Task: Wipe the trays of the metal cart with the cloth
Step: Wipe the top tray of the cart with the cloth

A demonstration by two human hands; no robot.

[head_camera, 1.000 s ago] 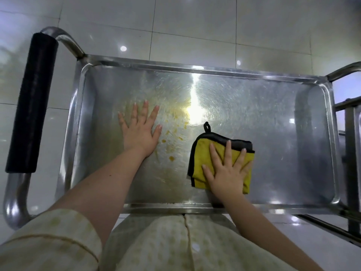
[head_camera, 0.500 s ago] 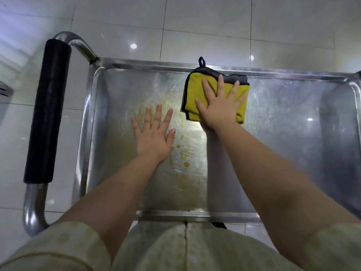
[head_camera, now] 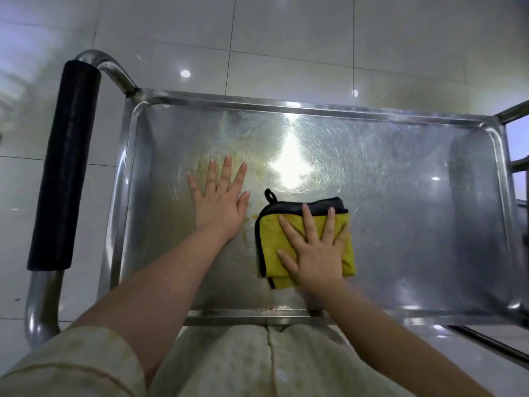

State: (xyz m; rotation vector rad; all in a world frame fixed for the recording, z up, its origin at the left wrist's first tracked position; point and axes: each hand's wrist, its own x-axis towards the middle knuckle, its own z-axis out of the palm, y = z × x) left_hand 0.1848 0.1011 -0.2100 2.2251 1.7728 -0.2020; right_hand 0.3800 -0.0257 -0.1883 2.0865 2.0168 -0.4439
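On the tray (head_camera: pixel 400 224), the right hand (head_camera: pixel 315 253) is pressing the cloth (head_camera: pixel 269 239) with flat, spread fingers. The left hand (head_camera: pixel 219 200) is resting flat, holding nothing. Being soft and light, the cloth is likely sliding best under palm pressure.

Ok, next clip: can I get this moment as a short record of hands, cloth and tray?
tray: scuffed metal, yellowish spots left of centre
cloth: yellow, dark-edged, folded, near the front rim
left hand: flat on the tray, fingers spread, holding nothing
right hand: pressing flat on the cloth
cart handle: black grip, at the left end
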